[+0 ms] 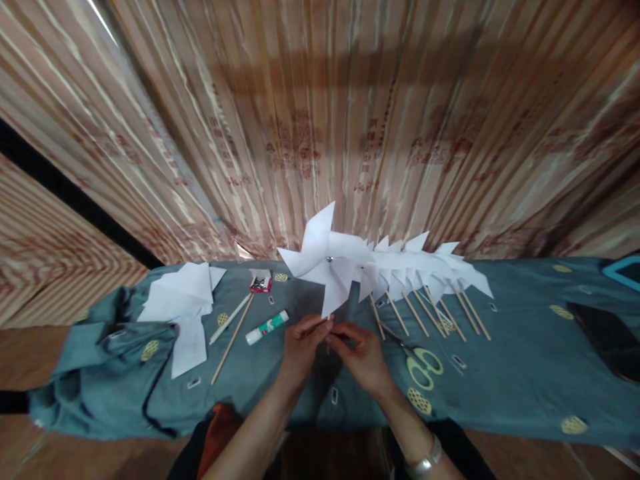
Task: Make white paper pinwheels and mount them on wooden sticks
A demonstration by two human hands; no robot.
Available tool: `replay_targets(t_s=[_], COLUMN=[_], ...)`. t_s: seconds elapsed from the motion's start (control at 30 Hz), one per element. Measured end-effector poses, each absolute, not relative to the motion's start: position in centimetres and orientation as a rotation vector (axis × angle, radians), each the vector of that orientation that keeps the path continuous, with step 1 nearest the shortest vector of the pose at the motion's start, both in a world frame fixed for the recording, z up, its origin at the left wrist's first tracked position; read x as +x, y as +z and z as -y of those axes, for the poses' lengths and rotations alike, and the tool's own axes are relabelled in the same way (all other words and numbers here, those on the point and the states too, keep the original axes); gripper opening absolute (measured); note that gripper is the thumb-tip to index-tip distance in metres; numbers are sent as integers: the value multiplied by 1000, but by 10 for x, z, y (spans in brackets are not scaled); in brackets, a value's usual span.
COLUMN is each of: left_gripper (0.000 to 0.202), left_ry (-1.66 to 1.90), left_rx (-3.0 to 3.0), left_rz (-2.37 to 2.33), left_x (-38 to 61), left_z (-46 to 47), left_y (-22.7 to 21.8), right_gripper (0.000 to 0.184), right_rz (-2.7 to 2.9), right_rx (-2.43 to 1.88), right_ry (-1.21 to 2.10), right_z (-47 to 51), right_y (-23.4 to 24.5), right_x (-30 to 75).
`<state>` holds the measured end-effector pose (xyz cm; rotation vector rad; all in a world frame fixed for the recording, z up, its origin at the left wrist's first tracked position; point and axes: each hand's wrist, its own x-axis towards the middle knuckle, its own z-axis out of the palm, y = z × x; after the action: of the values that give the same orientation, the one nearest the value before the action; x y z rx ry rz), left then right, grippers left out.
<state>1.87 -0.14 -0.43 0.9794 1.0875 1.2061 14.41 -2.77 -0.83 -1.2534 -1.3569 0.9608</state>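
A white paper pinwheel with a shiny pin at its centre stands upright in front of me, above the table edge nearest the curtain. Just below its lowest blade, my left hand and my right hand meet, fingers pinched together around its thin stick. Most of that stick is hidden by the blade and fingers. To the right lies a row of finished-looking white pinwheels overlapping one another, their wooden sticks pointing toward me. Green-handled scissors rest near my right hand, and a glue stick lies left of my left hand.
A small red box of metal pins sits open at left, beside a wooden stick and a white stick. White paper pieces lie farther left. A dark phone is at right. A patterned curtain hangs behind the cloth-covered table.
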Motion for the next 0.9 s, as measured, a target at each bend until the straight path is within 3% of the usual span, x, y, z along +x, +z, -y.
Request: replay_targets(t_s=[0.1,0.3,0.47,0.7,0.9], left_gripper=[17,17,16,20,16], left_ry=[1199,1109,989,963,1032], left_rx=[993,1019,1081,1066,1121], left_rz=[-1101,-1122,-1122,-1126,-1144], left_x=[12,9,12,14,15], left_z=[3,10,19,21,15], left_y=[-1,-1,-7,-13,-14], right_gripper=[14,25,39,25,23], right_rz=[1389,929,959,911,883], right_rx=[-1307,-1343,-1266,-1230,-1220], right_ry=[868,632,551,678,786], right_z=[29,21,15,9,9], right_y=[-2,1,4,4,1], right_x=[163,214,225,217,209])
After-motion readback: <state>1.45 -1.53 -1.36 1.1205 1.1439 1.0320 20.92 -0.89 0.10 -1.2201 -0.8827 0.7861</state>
